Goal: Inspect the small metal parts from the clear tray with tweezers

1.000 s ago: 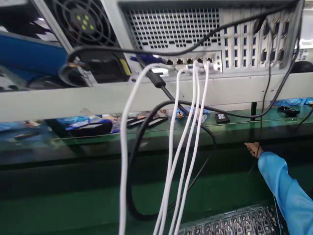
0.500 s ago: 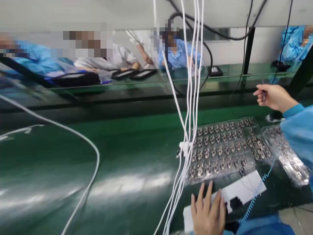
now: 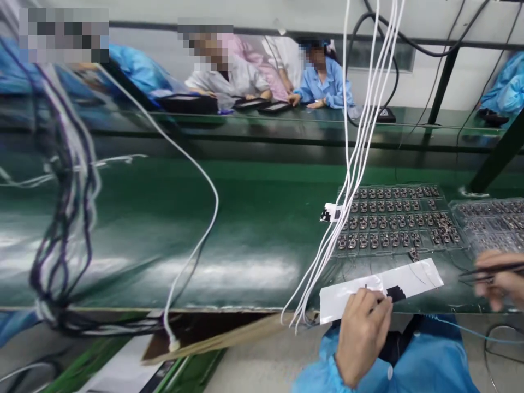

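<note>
My left hand (image 3: pixel 363 333) rests on a white strip of backing sheet (image 3: pixel 339 300) near the bench's front edge. Its fingers are curled and pressed together; whatever is between them is too small to make out. A patch of black pieces (image 3: pixel 395 293) sits on the strip just right of those fingertips. Blurred by motion at the right edge, my right hand (image 3: pixel 501 284) is closed around dark tweezers (image 3: pixel 487 271), whose tips point left. Beyond the strip lies a clear tray (image 3: pixel 393 252) with rows of small metal-and-black parts. One loose part (image 3: pixel 414 254) is between tray and strip.
White cables (image 3: pixel 362 158) hang down across the tray's left side. A second parts tray (image 3: pixel 487 210) lies at the right. Tangled cables (image 3: pixel 65 218) dangle at the left. A small black-and-white sheet (image 3: pixel 329 212) touches the hanging cables. Co-workers sit behind the far bench.
My right hand has come down from above the trays to the bench's right front. My left hand's fingers, spread flat before, are now curled together on the strip. The camera view has shifted.
</note>
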`<state>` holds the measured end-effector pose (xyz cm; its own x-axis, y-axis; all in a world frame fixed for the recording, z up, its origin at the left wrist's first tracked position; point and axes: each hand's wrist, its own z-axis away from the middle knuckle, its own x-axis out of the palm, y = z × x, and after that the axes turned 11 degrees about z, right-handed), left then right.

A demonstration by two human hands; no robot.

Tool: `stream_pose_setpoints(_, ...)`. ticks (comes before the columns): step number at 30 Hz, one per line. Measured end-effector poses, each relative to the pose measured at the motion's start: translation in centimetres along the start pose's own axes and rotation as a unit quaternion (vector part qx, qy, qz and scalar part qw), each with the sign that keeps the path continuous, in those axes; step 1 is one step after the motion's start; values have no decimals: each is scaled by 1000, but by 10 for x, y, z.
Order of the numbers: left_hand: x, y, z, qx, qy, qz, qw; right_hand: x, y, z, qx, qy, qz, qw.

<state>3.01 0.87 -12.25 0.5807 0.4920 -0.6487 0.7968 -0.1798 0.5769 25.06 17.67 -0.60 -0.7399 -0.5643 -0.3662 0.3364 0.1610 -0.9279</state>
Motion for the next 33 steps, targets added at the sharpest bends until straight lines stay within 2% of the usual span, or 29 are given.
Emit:
stream_pose_setpoints(1, 4, 4, 1, -5, -18, -11, 1000, 19, 9, -2, -3, -53, -21, 998)
stream_pose_setpoints(2, 9, 7, 1, -10, -31, -23, 999, 39, 18, -6, 0, -77, -32, 997)
stream_pose_setpoints(5, 20, 6, 0, -20, -59, -50, 997, 85, 40, -23, 34, -40, -66, 996)
stream_pose_setpoints(8, 22, -4, -1, -2, -73, -66, 995, 105, 59, -37, 55, -41, -88, 994)
stream_pose_setpoints(11, 19, -11, -3, 21, -78, -71, 994, 108, 73, -45, 61, -56, -77, 994)
stream_pose_setpoints(16, 20, -7, -5, -3, -97, -76, 992, 108, 83, -51, 58, -81, -56, 993)
stream_pose_setpoints(27, 21, -17, -8, 26, -127, -46, 990, 112, 80, -54, 93, -107, -18, 990)
stream_pose_setpoints(33, 20, -19, -8, 33, -119, -32, 992, 109, 79, -56, 106, -107, -15, 989)
